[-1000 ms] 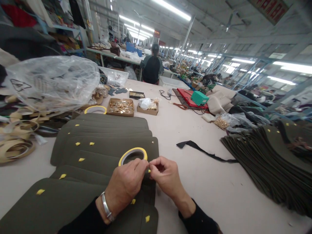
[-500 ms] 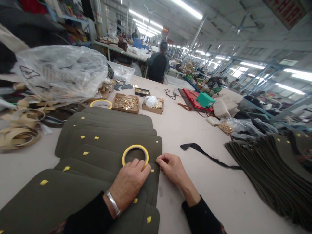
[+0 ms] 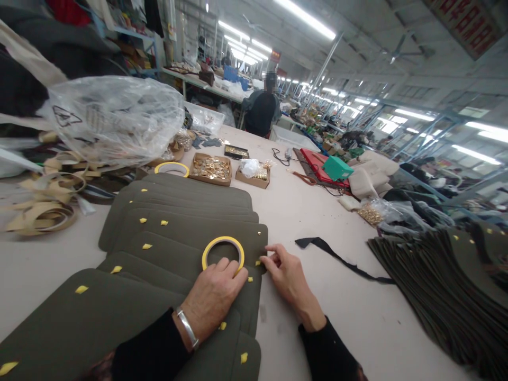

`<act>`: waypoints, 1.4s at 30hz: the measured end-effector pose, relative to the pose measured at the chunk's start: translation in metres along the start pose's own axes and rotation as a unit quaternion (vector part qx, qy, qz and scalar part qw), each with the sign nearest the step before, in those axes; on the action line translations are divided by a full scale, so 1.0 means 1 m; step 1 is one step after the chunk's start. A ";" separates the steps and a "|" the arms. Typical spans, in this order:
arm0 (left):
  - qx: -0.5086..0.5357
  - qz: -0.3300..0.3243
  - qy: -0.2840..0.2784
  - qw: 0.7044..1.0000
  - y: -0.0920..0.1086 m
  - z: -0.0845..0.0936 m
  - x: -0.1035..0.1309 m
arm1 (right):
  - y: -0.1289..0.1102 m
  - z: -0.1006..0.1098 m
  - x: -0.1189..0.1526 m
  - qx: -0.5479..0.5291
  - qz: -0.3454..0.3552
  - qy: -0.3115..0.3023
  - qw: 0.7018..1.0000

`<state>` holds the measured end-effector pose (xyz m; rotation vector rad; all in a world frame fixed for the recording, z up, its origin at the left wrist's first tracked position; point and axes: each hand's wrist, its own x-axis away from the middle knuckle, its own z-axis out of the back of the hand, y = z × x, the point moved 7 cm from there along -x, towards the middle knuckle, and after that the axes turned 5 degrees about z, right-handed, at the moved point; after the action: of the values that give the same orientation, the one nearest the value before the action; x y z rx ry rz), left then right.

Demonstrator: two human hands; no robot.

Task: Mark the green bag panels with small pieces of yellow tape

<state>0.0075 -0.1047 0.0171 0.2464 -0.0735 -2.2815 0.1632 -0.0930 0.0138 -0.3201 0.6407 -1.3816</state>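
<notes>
My left hand (image 3: 214, 293) is closed on the near edge of a yellow tape roll (image 3: 205, 254), above overlapping dark green panels (image 3: 159, 280). At the panels' right edge is my right hand (image 3: 286, 275), its thumb and index finger parted, with nothing visible held between them. A small yellow tape piece (image 3: 257, 263) lies on the panel by the right thumb tip. Other yellow bits (image 3: 147, 246) are stuck on several panels. Near the upper panel's right corner sits a small metal stud (image 3: 259, 233).
A black strip (image 3: 337, 256) lies right of my right hand, before a stack of dark panels (image 3: 420, 286). Boxes of metal parts (image 3: 210, 169), another tape roll (image 3: 172, 169) and a plastic bag (image 3: 119, 119) stand farther back. A person (image 3: 261, 111) sits beyond the table.
My right thumb and index finger have opened apart, and a yellow tape piece now shows at the panel's edge. My left hand still holds the roll. The view has shifted slightly.
</notes>
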 end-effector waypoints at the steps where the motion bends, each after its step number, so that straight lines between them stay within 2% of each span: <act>1: 0.005 -0.001 -0.003 1.000 0.000 -0.001 0.000 | -0.005 0.002 0.002 0.005 0.041 0.000 0.999; 4: 0.017 0.007 0.007 1.000 -0.004 -0.001 -0.001 | -0.023 -0.002 0.009 0.067 0.163 -0.054 0.983; 7: 0.009 0.027 0.035 0.999 -0.011 0.003 -0.002 | -0.033 -0.012 0.007 0.141 0.198 -0.114 0.963; 9: -0.007 0.031 0.048 0.998 -0.015 0.006 -0.004 | -0.033 -0.016 0.000 0.169 0.164 -0.132 0.963; 13: -0.041 0.030 0.077 0.996 -0.019 0.012 -0.011 | -0.024 -0.018 -0.015 0.166 0.044 -0.144 0.975; 17: -0.026 0.035 0.079 0.996 -0.022 0.012 -0.015 | -0.012 -0.018 -0.014 0.105 -0.049 -0.108 0.987; 19: 0.003 0.037 0.077 0.996 -0.024 0.013 -0.015 | -0.010 -0.016 -0.008 0.071 -0.062 -0.077 0.993; 21: 0.036 0.025 0.086 0.995 -0.024 0.015 -0.012 | -0.011 -0.014 0.000 0.040 -0.053 -0.073 0.995; 25: 0.082 -0.022 0.124 0.989 -0.019 0.026 -0.006 | -0.022 -0.016 0.014 -0.048 0.001 -0.159 0.986; 26: 0.094 -0.031 0.136 0.986 -0.018 0.028 -0.004 | -0.024 -0.014 0.015 -0.072 0.004 -0.158 0.985; 27: 0.110 -0.039 0.145 0.983 -0.017 0.030 -0.003 | -0.024 -0.009 0.015 -0.097 -0.002 -0.137 0.986; 29: 0.145 -0.057 0.163 0.974 -0.016 0.034 0.000 | -0.025 0.004 0.012 -0.148 -0.016 -0.053 0.987; 31: 0.167 -0.078 0.167 0.969 -0.014 0.035 0.003 | -0.032 0.014 0.010 -0.187 0.003 0.013 0.982; 36: 0.149 -0.063 0.183 0.970 -0.017 0.032 0.007 | -0.064 0.017 0.008 -0.168 0.156 0.034 0.973; 42: 0.132 -0.078 0.192 0.969 -0.011 0.031 0.008 | -0.076 0.009 0.014 -0.089 0.254 0.071 0.961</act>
<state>-0.0123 -0.1046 0.0451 0.8560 -0.1608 -2.3339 0.1080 -0.1217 0.0610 -0.1798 0.8991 -0.8606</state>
